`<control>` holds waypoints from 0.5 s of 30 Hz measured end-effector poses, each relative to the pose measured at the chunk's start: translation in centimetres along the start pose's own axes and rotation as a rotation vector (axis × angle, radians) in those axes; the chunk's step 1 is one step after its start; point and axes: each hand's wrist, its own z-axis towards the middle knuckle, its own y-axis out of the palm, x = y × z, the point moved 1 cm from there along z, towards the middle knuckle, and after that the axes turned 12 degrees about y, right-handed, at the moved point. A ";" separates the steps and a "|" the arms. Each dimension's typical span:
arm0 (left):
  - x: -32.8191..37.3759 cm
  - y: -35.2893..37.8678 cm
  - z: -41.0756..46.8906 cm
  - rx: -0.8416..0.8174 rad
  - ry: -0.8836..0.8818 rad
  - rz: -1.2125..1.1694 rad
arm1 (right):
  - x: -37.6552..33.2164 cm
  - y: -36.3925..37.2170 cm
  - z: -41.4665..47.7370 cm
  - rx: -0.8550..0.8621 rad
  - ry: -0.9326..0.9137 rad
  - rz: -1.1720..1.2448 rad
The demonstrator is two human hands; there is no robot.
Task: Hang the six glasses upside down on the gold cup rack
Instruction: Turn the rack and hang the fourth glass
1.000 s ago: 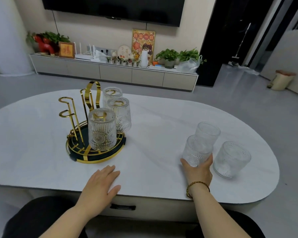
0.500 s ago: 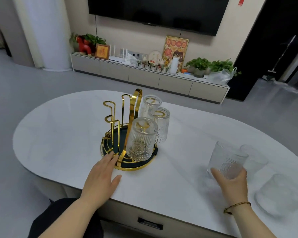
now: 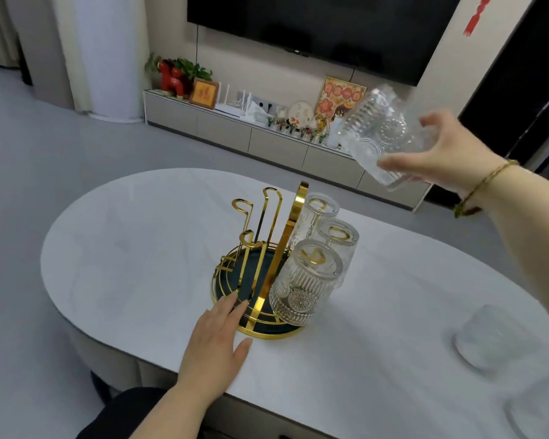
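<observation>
The gold cup rack [image 3: 268,248] stands on its round dark-green base mid-table. Three ribbed glasses hang upside down on its right side: near [image 3: 301,286], middle [image 3: 338,245], far [image 3: 319,210]. Its left pegs [image 3: 251,226] are bare. My left hand [image 3: 217,337] lies flat on the table, fingertips touching the base's front-left rim. My right hand [image 3: 441,156] is raised high at the right, gripping a fourth glass [image 3: 382,134] that is tilted on its side in the air. Two blurred glasses stand on the table at the right, one [image 3: 485,340] and another [image 3: 539,413] at the frame's bottom edge.
The white oval table [image 3: 133,248] has its near edge just below my left hand. Behind it runs a low TV cabinet [image 3: 267,137] with plants and ornaments, under a wall-mounted screen. Grey floor lies around.
My right hand has lifted a glass off the table and raised it up, tilting it. My left hand has slid forward onto the rack's base rim. The view has shifted left.
</observation>
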 end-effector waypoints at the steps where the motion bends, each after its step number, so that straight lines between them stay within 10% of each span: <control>1: -0.2 0.1 -0.1 0.005 0.005 0.000 | -1.5 0.1 0.6 -0.007 -0.044 -0.077; 15: -0.7 -0.6 0.3 -0.030 -0.055 -0.048 | -11.9 9.3 5.4 -0.207 -0.246 -0.795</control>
